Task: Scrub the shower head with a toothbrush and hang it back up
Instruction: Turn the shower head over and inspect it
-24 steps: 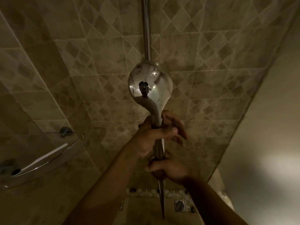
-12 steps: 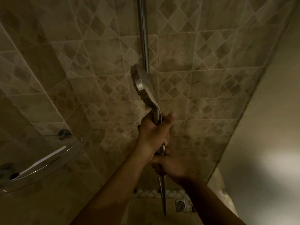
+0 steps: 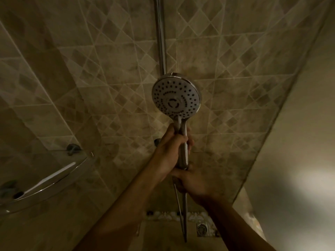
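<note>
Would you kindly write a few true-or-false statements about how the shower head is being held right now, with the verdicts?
1. The shower head shows its nozzle face to the camera. True.
2. The left hand grips the handle just below the head. True.
3. The right hand holds a toothbrush against the nozzles. False: it holds the bottom end of the handle; no toothbrush is visible.
4. The glass corner shelf is on the right wall. False: it is at lower left.
5. The metal rail runs up behind the head. True.
</note>
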